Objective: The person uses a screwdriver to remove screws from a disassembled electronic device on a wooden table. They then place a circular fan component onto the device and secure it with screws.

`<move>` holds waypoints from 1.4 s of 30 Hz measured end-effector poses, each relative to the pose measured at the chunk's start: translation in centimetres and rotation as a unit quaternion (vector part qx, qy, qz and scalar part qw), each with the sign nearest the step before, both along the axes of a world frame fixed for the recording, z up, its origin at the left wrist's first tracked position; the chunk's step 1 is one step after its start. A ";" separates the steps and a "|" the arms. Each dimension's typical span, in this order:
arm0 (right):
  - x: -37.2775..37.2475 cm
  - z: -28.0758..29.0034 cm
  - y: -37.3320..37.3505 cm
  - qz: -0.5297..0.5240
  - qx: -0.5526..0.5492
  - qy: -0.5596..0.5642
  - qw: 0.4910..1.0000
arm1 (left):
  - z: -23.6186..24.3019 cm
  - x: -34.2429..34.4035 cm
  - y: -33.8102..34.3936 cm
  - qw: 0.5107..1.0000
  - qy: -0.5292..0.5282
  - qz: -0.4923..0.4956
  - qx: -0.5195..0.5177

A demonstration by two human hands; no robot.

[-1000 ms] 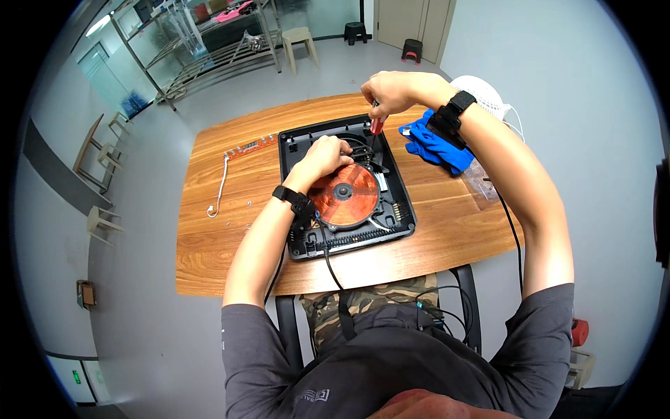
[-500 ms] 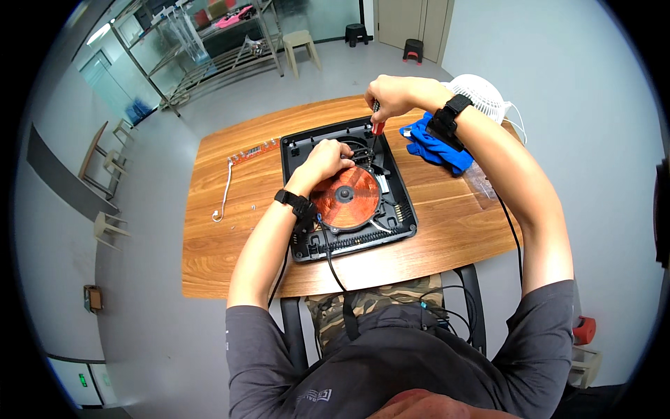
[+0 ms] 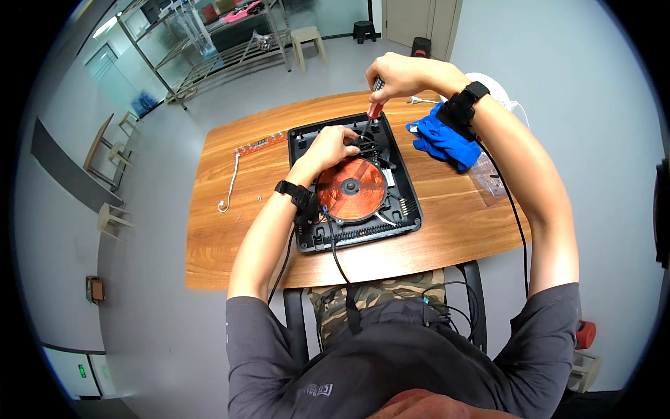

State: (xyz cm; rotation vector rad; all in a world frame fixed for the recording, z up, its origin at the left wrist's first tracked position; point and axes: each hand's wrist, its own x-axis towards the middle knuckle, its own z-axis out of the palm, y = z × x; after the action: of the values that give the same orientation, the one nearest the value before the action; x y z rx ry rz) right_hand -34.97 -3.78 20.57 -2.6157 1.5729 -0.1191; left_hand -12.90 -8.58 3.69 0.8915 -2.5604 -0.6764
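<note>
An opened induction cooker, its black housing (image 3: 410, 202) bare, lies on the wooden table with a round copper coil (image 3: 342, 199) inside. My right hand (image 3: 398, 75) grips a screwdriver (image 3: 375, 109) with a red and dark handle above the housing's far edge. Its shaft slants down toward my left fingertips; whether the tip touches a screw is hidden. My left hand (image 3: 332, 148) reaches over the coil's far side, thumb and fingers pinched at a black part beside the fan area. What those fingers hold cannot be made out.
Left of the housing lies a narrow orange circuit board (image 3: 262, 144) with a white cable (image 3: 231, 183). A blue cloth (image 3: 444, 142), a clear plastic bag (image 3: 490, 183) and a white fan (image 3: 491, 87) are on the right. Black cables hang near my arms.
The screwdriver has moved left, from the fan area's right side to near my left fingertips, and its handle has risen. My left hand has shifted slightly toward the far edge.
</note>
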 end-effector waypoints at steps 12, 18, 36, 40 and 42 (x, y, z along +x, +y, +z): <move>8.0 -0.3 -1.9 0.082 -0.012 -0.029 0.996 | 1.3 7.9 0.7 0.996 0.017 0.084 -0.029; 11.6 -0.1 -1.6 0.098 -0.003 -0.036 0.995 | -0.6 18.0 0.0 0.987 -0.048 0.145 -0.050; 12.5 -2.3 -1.0 0.104 0.011 0.008 0.995 | -5.2 25.7 1.5 0.951 -0.202 0.235 0.010; 13.0 -2.7 -1.1 0.112 0.022 -0.002 0.994 | -5.4 26.0 1.4 0.955 -0.192 0.225 0.004; 13.2 -2.5 -0.6 0.105 0.022 -0.003 0.994 | -4.8 25.4 1.7 0.957 -0.183 0.227 0.008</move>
State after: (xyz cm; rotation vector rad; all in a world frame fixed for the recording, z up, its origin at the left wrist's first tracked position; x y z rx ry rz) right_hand -21.79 -4.43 18.05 -2.7220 1.2720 -0.0764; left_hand 12.46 -6.86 -1.09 1.6744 -2.5009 -0.4207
